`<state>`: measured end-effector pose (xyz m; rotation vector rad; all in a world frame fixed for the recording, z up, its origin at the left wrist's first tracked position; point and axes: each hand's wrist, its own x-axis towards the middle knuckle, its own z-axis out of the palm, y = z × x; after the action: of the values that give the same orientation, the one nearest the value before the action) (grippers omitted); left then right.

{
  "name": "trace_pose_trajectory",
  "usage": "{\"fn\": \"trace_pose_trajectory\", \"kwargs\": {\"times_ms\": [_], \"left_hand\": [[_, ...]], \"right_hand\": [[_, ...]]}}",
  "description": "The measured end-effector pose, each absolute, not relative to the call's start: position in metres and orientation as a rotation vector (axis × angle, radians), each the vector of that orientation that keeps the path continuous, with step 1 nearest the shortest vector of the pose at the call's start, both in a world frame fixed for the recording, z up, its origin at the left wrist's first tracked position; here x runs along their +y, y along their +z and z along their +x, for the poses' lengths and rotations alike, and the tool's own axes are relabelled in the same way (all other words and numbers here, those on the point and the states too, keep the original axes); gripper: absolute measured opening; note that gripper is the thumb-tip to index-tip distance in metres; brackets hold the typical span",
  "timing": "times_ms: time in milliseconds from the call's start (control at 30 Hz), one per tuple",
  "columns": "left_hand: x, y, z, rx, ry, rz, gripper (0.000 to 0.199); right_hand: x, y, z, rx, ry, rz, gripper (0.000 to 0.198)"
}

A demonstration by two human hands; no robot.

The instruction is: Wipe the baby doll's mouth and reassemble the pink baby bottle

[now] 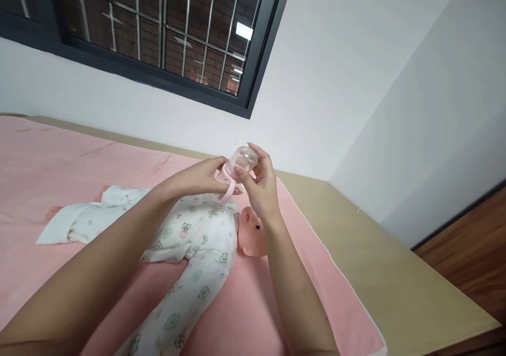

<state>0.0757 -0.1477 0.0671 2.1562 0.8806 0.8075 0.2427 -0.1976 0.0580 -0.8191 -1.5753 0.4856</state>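
A baby bottle (226,191) with a pink handle is held up over a baby doll (190,224). My left hand (209,175) is closed around the bottle's lower end, partly hiding it. At its other end, a clear domed cap (244,155) lies between the thumb and fingers of my right hand (261,183). The cap touches or sits on the bottle's pink collar; I cannot tell which. Below my hands the doll lies on its back in white printed clothes, its head to the right, partly covered by my right forearm.
A pink blanket (256,298) spreads under the doll over a light wooden surface (356,261). Behind it rise a white wall (316,82) and a dark-framed window (158,76) with metal bars. Brown wood panelling (474,250) stands at the far right.
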Motion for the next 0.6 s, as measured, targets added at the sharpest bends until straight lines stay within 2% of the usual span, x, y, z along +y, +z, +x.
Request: {"fn": "trace_pose_trajectory", "kwargs": {"times_ms": [133, 267, 400, 600], "left_hand": [[-0.146, 0.067, 0.079, 0.75, 0.812, 2.166, 0.041], [-0.147, 0.067, 0.083, 0.905, 0.851, 2.232, 0.034], [-0.145, 0.067, 0.082, 1.157, 0.929, 2.328, 0.042], [-0.141, 0.065, 0.078, 1.182, 0.93, 2.393, 0.049]], "right_hand": [[-0.195, 0.054, 0.241, -1.552, 0.504, -0.84, 0.063], [-0.195, 0.056, 0.246, -1.539, 0.496, -0.915, 0.062], [-0.194, 0.058, 0.252, -1.508, 0.463, -1.0, 0.057], [-0.194, 0.061, 0.258, -1.517, 0.53, -1.024, 0.053]]}}
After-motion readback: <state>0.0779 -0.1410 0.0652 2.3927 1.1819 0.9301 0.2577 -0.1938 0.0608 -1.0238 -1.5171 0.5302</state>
